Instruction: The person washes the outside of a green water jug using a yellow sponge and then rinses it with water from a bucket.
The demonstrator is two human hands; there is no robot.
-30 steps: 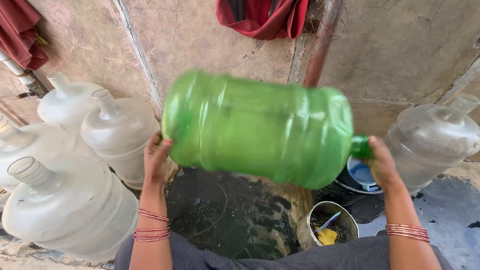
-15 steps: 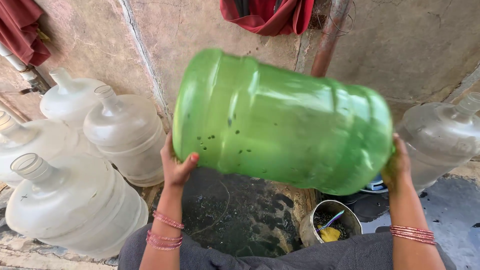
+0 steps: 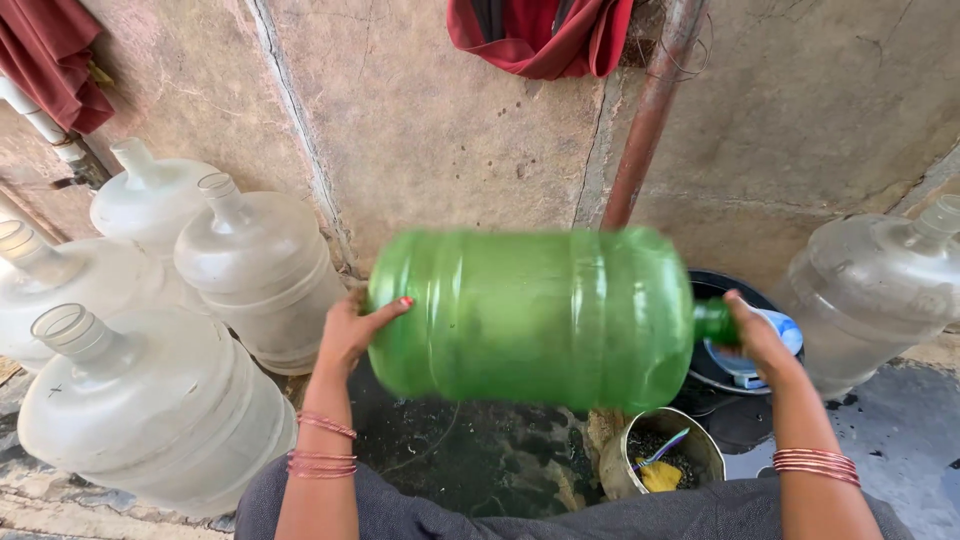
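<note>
rough concrete wall (image 3: 440,130) at the back, cracked and stained, daylight on it. a rusty pipe (image 3: 650,110) runs down it, and a red cloth (image 3: 545,35) hangs up top, with another red cloth (image 3: 45,60) in the left corner by a white pipe (image 3: 45,125). clear jugs (image 3: 150,400) crowd the left side, one more jug (image 3: 870,290) on the right. the floor (image 3: 880,430) is wet and dark. a small tin (image 3: 660,465) sits on it near a black basin (image 3: 725,375).
</note>
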